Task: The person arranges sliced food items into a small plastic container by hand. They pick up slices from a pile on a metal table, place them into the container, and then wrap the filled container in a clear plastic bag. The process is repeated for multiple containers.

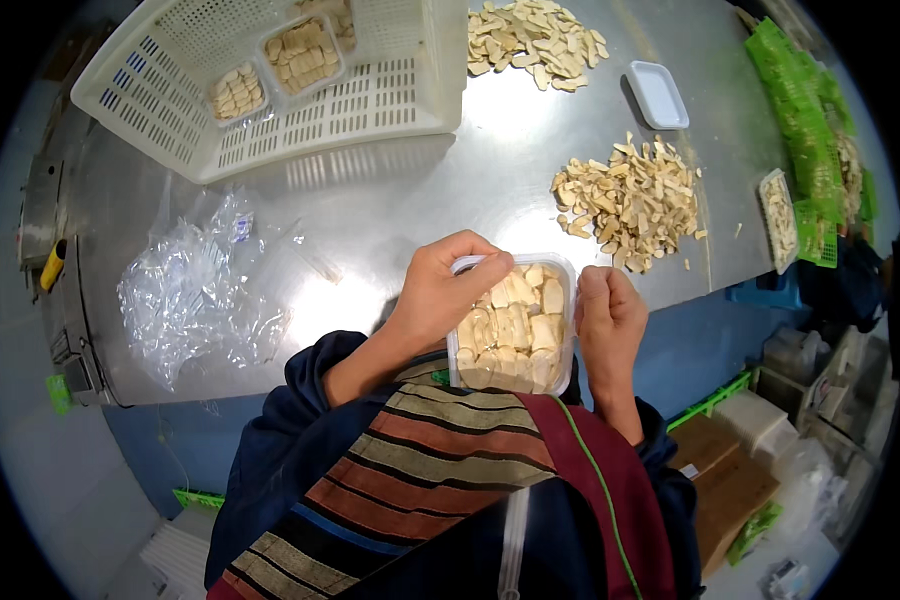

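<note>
A white plastic tray [510, 330] of pale food slices, laid in rows under what looks like clear film, is tilted up against my body at the table's near edge. My left hand [454, 281] grips its far left corner, thumb over the rim. At the right rim my right hand [611, 307] has its fingers curled in a pinch; whether they hold the rim or the film is hidden. Beyond the right hand lies a loose pile of brownish slices [630, 202]. A crumpled heap of clear plastic bags [195, 292] lies on the left.
On the steel table [375, 195] stands a white perforated crate [330, 112] holding several filled trays. A paler slice pile [536, 45], an empty white tray [658, 95] and a filled tray [778, 217] lie right. Green baskets [802, 127] line the far right; a cardboard box [720, 480] sits below.
</note>
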`<state>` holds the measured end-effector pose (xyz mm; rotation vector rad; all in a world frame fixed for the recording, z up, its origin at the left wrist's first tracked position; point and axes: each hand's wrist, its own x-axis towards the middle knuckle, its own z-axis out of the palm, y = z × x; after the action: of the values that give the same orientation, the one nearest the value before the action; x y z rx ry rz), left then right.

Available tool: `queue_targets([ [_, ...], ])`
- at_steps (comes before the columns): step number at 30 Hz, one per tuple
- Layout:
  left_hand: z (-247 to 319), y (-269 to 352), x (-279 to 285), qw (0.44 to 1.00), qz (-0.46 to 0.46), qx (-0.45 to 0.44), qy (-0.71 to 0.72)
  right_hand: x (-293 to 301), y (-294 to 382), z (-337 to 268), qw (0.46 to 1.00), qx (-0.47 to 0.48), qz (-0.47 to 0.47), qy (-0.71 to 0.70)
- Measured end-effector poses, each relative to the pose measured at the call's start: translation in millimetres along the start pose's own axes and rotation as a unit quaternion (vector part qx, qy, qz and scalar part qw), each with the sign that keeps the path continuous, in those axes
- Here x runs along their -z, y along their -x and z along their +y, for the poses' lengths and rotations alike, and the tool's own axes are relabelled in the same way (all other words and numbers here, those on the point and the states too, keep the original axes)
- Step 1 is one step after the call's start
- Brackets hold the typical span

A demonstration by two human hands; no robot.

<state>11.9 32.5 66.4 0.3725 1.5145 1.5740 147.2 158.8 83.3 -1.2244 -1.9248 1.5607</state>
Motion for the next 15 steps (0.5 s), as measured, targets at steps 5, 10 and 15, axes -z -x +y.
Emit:
queue_targets([
  [5, -7.8, 1.3, -0.3, 1.0, 0.023, -0.007, -0.008, 3.3, -0.1, 21.5, 0.998, 0.014, 0.012, 0.06],
  [10, -9.7, -1.8, 0.8, 1.0, 0.013, -0.009, 0.016, 9.0, -6.3, 13.0, 0.995, 0.058, -0.08, -0.027],
  [15, -2.4, 0.9, 0.9, 1.0, 0.014, -0.008, 0.003, 9.8, -4.6, -9.9, 0.984, -0.045, -0.126, -0.115],
])
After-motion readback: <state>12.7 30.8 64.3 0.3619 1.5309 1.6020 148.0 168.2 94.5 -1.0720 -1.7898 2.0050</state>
